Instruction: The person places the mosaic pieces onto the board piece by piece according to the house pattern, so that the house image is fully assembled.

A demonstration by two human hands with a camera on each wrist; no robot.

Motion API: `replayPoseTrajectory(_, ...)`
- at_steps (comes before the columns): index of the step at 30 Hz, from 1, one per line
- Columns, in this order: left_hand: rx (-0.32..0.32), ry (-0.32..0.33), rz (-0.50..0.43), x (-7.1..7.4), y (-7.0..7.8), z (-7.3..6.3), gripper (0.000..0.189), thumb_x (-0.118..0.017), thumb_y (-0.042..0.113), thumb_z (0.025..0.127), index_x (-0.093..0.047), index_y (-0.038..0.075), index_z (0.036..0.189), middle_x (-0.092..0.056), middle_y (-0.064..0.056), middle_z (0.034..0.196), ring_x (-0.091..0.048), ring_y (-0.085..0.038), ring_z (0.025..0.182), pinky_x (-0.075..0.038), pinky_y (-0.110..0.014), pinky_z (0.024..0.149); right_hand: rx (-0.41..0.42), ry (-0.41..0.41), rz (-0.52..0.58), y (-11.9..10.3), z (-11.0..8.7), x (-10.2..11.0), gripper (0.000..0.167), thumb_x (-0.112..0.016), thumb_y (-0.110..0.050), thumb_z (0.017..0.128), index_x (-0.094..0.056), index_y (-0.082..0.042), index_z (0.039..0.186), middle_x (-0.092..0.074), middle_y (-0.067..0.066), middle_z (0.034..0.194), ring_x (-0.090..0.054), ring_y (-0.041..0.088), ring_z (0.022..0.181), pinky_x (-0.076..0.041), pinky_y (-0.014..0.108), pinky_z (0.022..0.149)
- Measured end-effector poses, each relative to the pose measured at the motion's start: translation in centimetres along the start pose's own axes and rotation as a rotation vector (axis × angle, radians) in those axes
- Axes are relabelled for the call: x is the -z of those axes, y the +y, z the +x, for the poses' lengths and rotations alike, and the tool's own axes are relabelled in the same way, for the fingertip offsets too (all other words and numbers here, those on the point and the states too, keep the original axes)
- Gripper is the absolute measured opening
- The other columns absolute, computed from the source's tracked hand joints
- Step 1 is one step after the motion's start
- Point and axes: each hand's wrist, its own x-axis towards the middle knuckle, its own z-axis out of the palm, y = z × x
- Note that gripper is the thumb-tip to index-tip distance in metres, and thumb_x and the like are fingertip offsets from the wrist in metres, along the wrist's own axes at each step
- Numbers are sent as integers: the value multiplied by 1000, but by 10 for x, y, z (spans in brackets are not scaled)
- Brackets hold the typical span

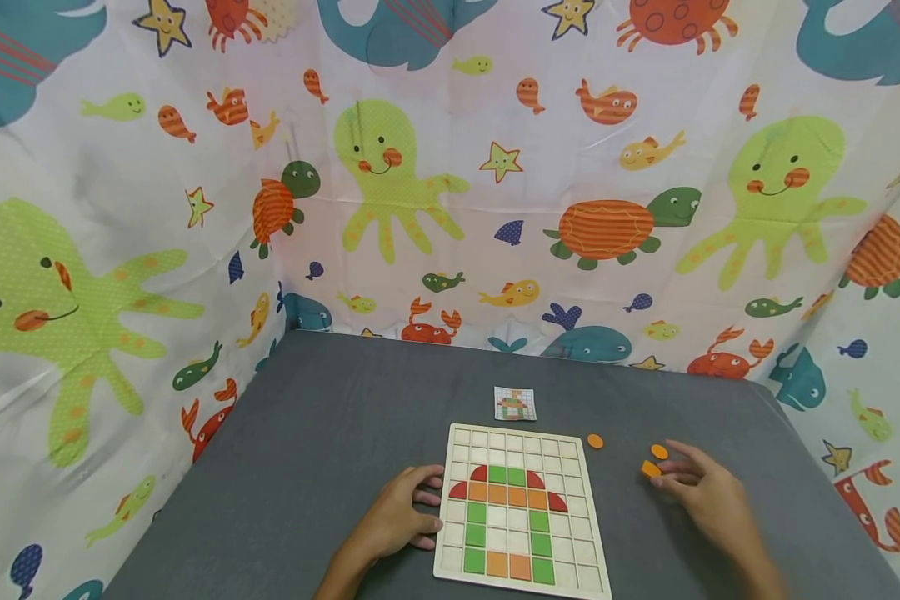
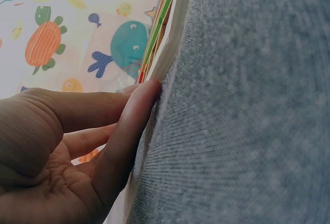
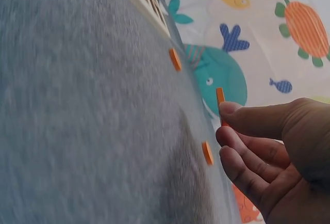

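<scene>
A pale wooden grid board (image 1: pixel 498 518) lies on the dark grey table, bearing red, green and orange pieces laid out like a mushroom or house. My left hand (image 1: pixel 399 514) rests at the board's left side, its thumb and fingertips touching the edge. In the left wrist view the thumb (image 2: pixel 135 118) lies against that rim. My right hand (image 1: pixel 712 500), right of the board, pinches a small orange square piece (image 1: pixel 651 468) between thumb and finger, held up off the cloth in the right wrist view. An orange disc (image 1: pixel 658 452) lies just beyond it.
Another orange disc (image 1: pixel 596 442) lies off the board's upper right corner. A small printed card (image 1: pixel 514 403) with a coloured grid pattern sits behind the board. A curtain (image 1: pixel 412 167) with sea animals hangs around the back and sides of the table (image 1: pixel 307 433).
</scene>
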Motion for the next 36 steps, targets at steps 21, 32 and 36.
replayPoseTrajectory(21, 8, -4, -6, 0, 2, 0, 77, -79, -17, 79, -54, 0, 150, -57, -17, 136, -62, -30, 112, -67, -41, 58, 199, -33, 143, -49, 7, -42, 64, -87, -9, 87, -60, -3, 145, -79, 9, 106, -74, 9, 86, -60, 18, 72)
replayPoseTrajectory(32, 2, -5, -14, 1, 1, 0, 77, -79, -17, 78, -54, 0, 150, -57, -18, 135, -63, -30, 111, -67, -40, 57, 201, -90, 178, -73, 8, -58, 62, -86, -10, 89, -60, -4, 145, -77, 7, 108, -73, 13, 90, -61, 20, 78)
replayPoseTrajectory(36, 3, -5, -14, 1, 1, 0, 77, -79, -17, 79, -54, 0, 150, -57, -17, 136, -63, -29, 112, -67, -40, 57, 210, -113, 173, -80, 8, -66, 62, -87, -13, 88, -62, -7, 145, -77, 4, 108, -74, 17, 92, -62, 23, 78)
